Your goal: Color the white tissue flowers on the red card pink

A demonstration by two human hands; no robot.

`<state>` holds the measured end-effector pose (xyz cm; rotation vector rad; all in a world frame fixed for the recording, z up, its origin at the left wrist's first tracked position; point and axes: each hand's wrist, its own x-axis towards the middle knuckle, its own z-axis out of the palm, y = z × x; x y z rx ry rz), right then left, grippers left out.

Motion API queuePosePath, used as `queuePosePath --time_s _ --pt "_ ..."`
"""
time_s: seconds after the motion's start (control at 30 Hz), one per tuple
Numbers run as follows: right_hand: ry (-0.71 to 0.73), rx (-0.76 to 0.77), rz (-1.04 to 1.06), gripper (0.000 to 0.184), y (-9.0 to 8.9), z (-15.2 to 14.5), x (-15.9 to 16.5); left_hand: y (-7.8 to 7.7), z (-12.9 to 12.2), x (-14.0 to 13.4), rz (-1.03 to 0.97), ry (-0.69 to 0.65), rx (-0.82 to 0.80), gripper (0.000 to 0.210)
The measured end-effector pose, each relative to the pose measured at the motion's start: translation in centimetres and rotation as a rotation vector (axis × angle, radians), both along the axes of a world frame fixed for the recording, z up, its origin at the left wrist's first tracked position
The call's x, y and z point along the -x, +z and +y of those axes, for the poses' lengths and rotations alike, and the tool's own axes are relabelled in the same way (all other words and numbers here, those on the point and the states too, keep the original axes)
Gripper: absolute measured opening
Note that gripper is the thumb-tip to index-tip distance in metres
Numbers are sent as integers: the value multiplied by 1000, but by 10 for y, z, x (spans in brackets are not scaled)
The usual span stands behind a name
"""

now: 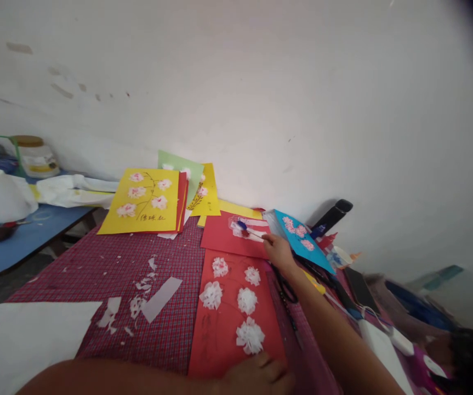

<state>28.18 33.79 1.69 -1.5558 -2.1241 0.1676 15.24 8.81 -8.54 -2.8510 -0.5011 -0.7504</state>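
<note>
The right hand [279, 253] pinches a thin brush [256, 235] whose tip meets a smear of blue and red paint [242, 225] on the upper red sheet [217, 236]. That patch is small and soft in the view, so the paint may lie on a clear dish or film. The left hand [261, 374] rests at the near edge of the lower red card [226, 340], fingers bent; I cannot tell whether they grip anything. This card lies flat on the table [166, 247], just below the upper sheet.

A loaded brush could drip on the card if carried over it too wet, and too much water could make the white flowers [250, 336] sag or bleed. The right forearm hangs close above the scissors [288, 293]; a careless sleeve or elbow could knock them or drag the card. Loose scraps [143, 285] could stick to wet paint.

The flowers look like thin tissue, crimped into ruffled, raised rosettes against smooth, stiff card. A flat, pale paper strip [162, 299] lies beside the torn scraps on checked cloth. The blue card [291, 233] and yellow card [113, 219] carry pink-tinted blossoms of similar frilly texture.
</note>
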Motion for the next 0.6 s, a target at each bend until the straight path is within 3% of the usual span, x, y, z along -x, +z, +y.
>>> queuePosePath --time_s 0.6 --pt "42 -15 26 36 -7 -4 1 9 -1 3 22 10 5 33"
